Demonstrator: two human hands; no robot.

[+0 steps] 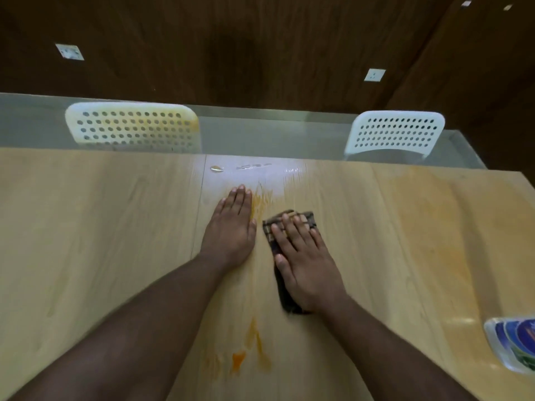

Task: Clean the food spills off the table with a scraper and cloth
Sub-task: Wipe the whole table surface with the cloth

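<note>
My right hand (301, 264) flat, pressing cloth (285, 296) on counter (86, 227); left hand (231, 227) flat, empty. Orange smears (252, 351) remain near and far; wiping looks unfinished.

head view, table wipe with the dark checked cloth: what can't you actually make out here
- Dark checked cloth: the right hand pressing flat covers most of it in the head view.
- Blue and white packet: cut off by the right edge, print unreadable.
- Scraper: none in view.
- Orange food smear near the front edge: motion blur hides its outline.
- Left hand: lies flat, table beneath it hidden.
</note>
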